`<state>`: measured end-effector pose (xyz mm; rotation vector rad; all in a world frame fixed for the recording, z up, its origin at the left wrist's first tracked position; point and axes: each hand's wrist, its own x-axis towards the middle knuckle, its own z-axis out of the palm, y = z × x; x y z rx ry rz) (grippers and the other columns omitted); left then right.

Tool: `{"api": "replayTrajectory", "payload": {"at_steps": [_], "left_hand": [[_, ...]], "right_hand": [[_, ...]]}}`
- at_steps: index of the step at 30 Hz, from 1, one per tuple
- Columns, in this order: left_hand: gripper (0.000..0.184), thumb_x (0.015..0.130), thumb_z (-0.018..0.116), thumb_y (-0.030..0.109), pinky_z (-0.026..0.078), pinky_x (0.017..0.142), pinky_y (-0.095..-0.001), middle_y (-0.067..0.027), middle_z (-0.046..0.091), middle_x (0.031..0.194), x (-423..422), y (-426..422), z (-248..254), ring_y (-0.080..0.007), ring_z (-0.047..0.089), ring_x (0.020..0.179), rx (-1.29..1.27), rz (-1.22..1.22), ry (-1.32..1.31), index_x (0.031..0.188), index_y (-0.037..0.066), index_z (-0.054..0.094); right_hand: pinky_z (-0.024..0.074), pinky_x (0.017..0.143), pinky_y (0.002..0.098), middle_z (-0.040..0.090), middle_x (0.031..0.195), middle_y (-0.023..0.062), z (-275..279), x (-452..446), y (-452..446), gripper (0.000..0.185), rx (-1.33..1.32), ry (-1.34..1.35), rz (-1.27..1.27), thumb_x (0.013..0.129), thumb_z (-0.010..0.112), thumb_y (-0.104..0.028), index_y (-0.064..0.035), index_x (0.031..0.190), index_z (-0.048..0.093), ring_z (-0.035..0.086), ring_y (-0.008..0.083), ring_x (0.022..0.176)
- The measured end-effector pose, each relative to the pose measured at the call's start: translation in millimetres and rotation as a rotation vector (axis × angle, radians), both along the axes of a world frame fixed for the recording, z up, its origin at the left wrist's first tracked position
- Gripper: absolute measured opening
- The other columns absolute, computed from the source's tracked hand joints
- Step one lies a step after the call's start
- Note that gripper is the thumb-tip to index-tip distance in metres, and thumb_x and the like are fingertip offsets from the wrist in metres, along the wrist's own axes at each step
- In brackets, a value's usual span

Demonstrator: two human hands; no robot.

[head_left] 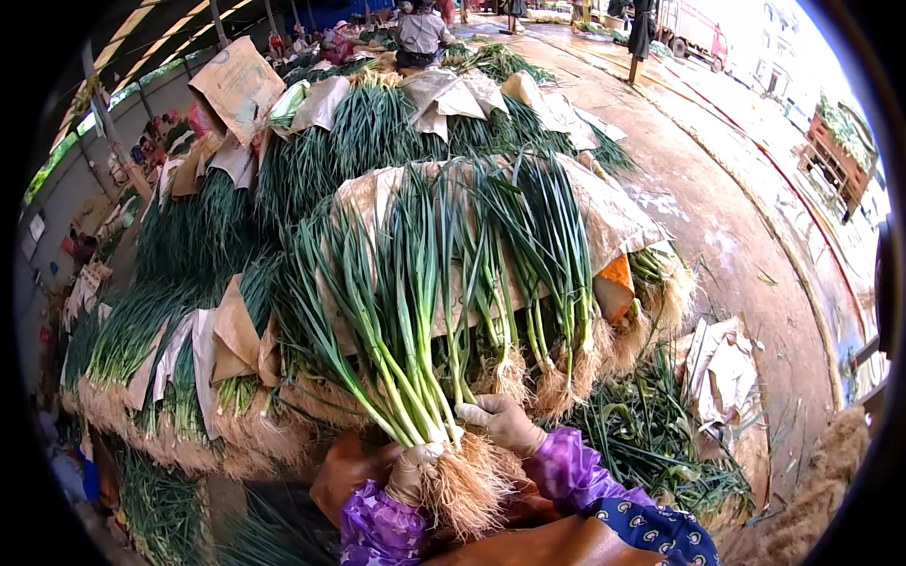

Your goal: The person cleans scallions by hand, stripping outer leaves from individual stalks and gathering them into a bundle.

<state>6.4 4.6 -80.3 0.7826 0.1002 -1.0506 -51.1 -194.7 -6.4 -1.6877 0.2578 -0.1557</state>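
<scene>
My gloved left hand (408,474) is wrapped round the white lower stalks of a bunch of green onions (404,363). Its shaggy tan roots (469,486) hang down in front of me, and the long leaves fan upward and away. At the right side of the bunch, my gloved right hand (505,423) is closed on a green onion stalk (457,373) near its base. Just beyond my hands, more loose green onions (557,245) lie on brown sacking (613,203), roots toward me.
Stacked green onions (377,127) rise ahead, partly covered with sacking. Bundles (123,344) line the left. Leaf scraps (651,434) and a crumpled sack (722,363) lie at right beside the concrete floor (746,255). A person (422,38) sits at the back; a truck (694,28) stands outside.
</scene>
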Motion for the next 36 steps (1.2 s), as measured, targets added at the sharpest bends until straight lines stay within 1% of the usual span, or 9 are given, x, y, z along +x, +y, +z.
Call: {"api": "replayTrajectory", "payload": {"at_steps": [3,4,6,11,15,19,25,32,36], "left_hand": [[0.046,0.075,0.056,0.005,0.052,0.051,-0.0162,-0.015,0.061,0.103,6.5,15.3,-18.2,-0.0157,0.062,0.089,-0.081,0.03,-0.143,0.118,-0.007,0.049],[0.052,0.074,0.056,0.003,0.055,0.077,-0.0423,-0.0248,0.058,0.108,23.8,25.0,-37.9,-0.0323,0.062,0.091,-0.322,-0.063,0.036,0.12,-0.017,0.042],[0.059,0.078,0.055,0.014,0.045,0.093,-0.0488,-0.0231,0.05,0.123,8.2,-9.2,43.1,-0.0351,0.052,0.11,-0.581,-0.16,-0.055,0.129,-0.006,0.037],[0.058,0.068,0.055,0.012,0.053,0.082,-0.0442,-0.0271,0.052,0.116,-12.1,-13.1,89.5,-0.0354,0.058,0.099,-0.36,-0.088,0.152,0.12,-0.01,0.043],[0.055,0.067,0.062,0.005,0.057,0.071,-0.0315,-0.0206,0.058,0.107,-9.6,-5.6,46.6,-0.0282,0.06,0.099,-0.436,-0.283,0.043,0.117,-0.011,0.045],[0.06,0.064,0.058,0.011,0.055,0.077,-0.043,-0.0216,0.06,0.099,-27.1,-5.0,76.2,-0.032,0.063,0.085,-0.033,-0.195,0.047,0.119,-0.009,0.045],[0.056,0.066,0.054,0.002,0.056,0.072,-0.0361,-0.0203,0.059,0.097,-20.3,3.3,60.5,-0.0283,0.063,0.082,-0.119,-0.05,0.113,0.119,-0.012,0.043],[0.07,0.067,0.06,0.019,0.053,0.078,-0.0395,-0.0294,0.049,0.116,-20.6,-0.9,79.7,-0.0324,0.057,0.094,-0.226,0.001,0.018,0.129,-0.005,0.038],[0.071,0.067,0.06,0.019,0.052,0.078,-0.0396,-0.0296,0.048,0.116,0.6,15.9,79.0,-0.0326,0.056,0.095,-0.238,0.204,-0.101,0.129,-0.005,0.037]], "right_hand": [[0.0421,0.047,0.0237,0.06,0.064,-0.0007,6.1,-27.3,-17.2,0.026,0.48,0.218,0.347,0.087,0.061,-0.032,-0.0081,0.092,0.068,0.051,0.0064,0.053],[0.0431,0.048,0.0236,0.06,0.064,-0.0001,9.1,-46.1,-24.0,0.026,0.583,0.17,0.357,0.088,0.06,-0.033,-0.0076,0.089,0.067,0.052,0.0069,0.053],[0.0451,0.049,0.0233,0.061,0.066,0.002,1.5,-81.1,-40.8,0.025,0.606,0.028,0.292,0.088,0.059,-0.031,-0.0068,0.085,0.065,0.055,0.0089,0.053],[0.0468,0.054,0.0275,0.06,0.069,0.0055,-22.0,-93.3,-62.3,0.033,0.777,0.004,-0.076,0.094,0.047,-0.029,-0.0031,0.078,0.058,0.058,0.0144,0.061],[0.0473,0.056,0.0233,0.06,0.073,0.0036,0.5,-33.7,-26.7,0.026,0.432,-0.193,-0.181,0.096,0.046,-0.023,-0.006,0.081,0.059,0.057,0.0116,0.065],[0.0427,0.058,0.0198,0.056,0.073,-0.0006,-10.9,4.4,28.9,0.021,-0.063,-0.429,-0.196,0.095,0.048,-0.02,-0.0048,0.09,0.061,0.049,0.0062,0.063],[0.0404,0.042,0.0231,0.049,0.057,-0.0027,8.1,-25.7,-0.3,0.032,1.402,0.034,0.186,0.092,0.049,-0.037,-0.0123,0.072,0.049,0.043,0.0048,0.048],[0.0403,0.047,0.0209,0.051,0.065,-0.0016,-1.6,30.1,-49.9,0.035,0.446,0.28,-0.099,0.084,0.062,-0.041,-0.0067,0.089,0.058,0.043,0.0067,0.051],[0.04,0.05,0.0205,0.057,0.072,-0.001,-25.8,89.0,-24.5,0.028,0.597,0.079,-0.187,0.085,0.063,-0.033,-0.0067,0.095,0.063,0.045,0.0078,0.054]]}}
